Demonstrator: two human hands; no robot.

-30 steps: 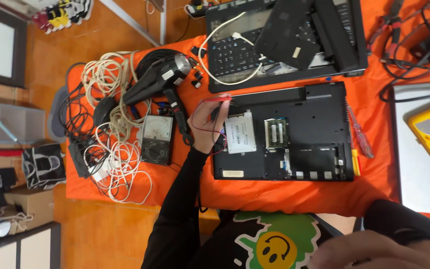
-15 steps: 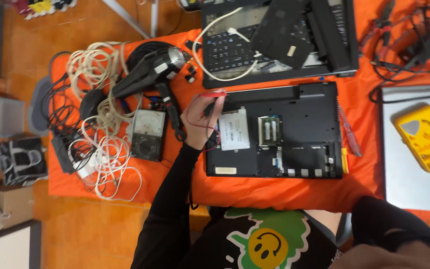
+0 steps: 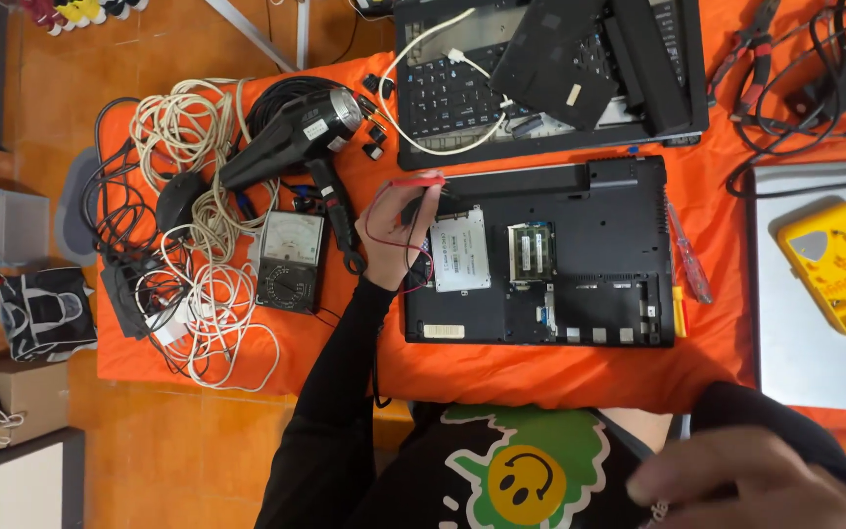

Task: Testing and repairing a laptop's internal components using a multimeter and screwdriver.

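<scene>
My left hand [image 3: 392, 233] rests at the left edge of an opened black laptop base [image 3: 580, 294] lying on an orange cloth [image 3: 540, 372]. It grips a red test probe [image 3: 417, 181] whose thin red lead loops around the fingers. The probe tip sits near the laptop's top-left corner, just above a silver drive [image 3: 459, 250]. Memory modules [image 3: 532, 251] lie beside the drive. An analogue multimeter [image 3: 289, 261] sits left of the hand. My right hand [image 3: 766, 482] hovers blurred at the bottom right, close to the camera, and its grip is unclear.
A black hair dryer [image 3: 291, 132] and tangled white cables [image 3: 206, 294] fill the left. A second dismantled laptop [image 3: 443, 88] lies at the back. A red screwdriver [image 3: 687, 257], pliers [image 3: 751, 44], and a yellow case [image 3: 839, 264] on a grey panel [image 3: 815, 372] are to the right.
The view has drifted slightly, shifting the table in frame. My left hand stays at the laptop's corner with the red probe. My right hand remains blurred at the bottom right.
</scene>
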